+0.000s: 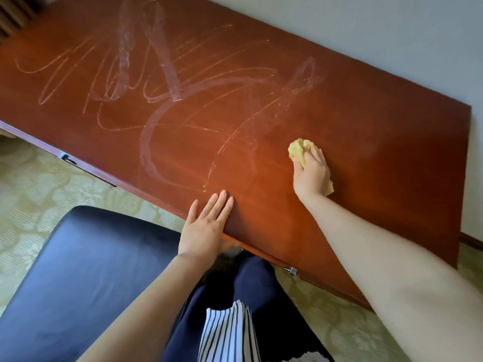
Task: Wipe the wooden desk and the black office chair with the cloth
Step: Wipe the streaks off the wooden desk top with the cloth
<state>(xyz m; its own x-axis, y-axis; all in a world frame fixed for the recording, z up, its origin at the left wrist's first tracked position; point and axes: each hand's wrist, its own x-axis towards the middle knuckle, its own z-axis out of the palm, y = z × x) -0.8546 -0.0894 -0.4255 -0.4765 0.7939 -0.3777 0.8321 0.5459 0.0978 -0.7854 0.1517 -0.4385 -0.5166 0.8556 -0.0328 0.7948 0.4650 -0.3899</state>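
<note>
Step in hand: wiping the top of the wooden table (379,152). The right hand (311,176) grasps the bunched yellow cloth (298,150), fingers curled over it, and presses it onto the right part of the top. The left hand (205,226) lies released, fingers straight and flat on the near edge, apparently bracing.

Pale streaks (162,74) loop across the middle and left of the top. The area round the cloth looks largely free of them.

Recommendation: open the cloth out for wider contact, work in overlapping straight passes from the right towards the streaks, keep even pressure, and carry each pass to the edges.

The black chair (91,270) stands just beside the near edge and is judged not yet wiped.

Not determinable:
- whether the streaks are moisture or residue
- most of the cloth, covered by the hand
- the chair's back and base, out of frame
- the table's far left end, cut off
</note>
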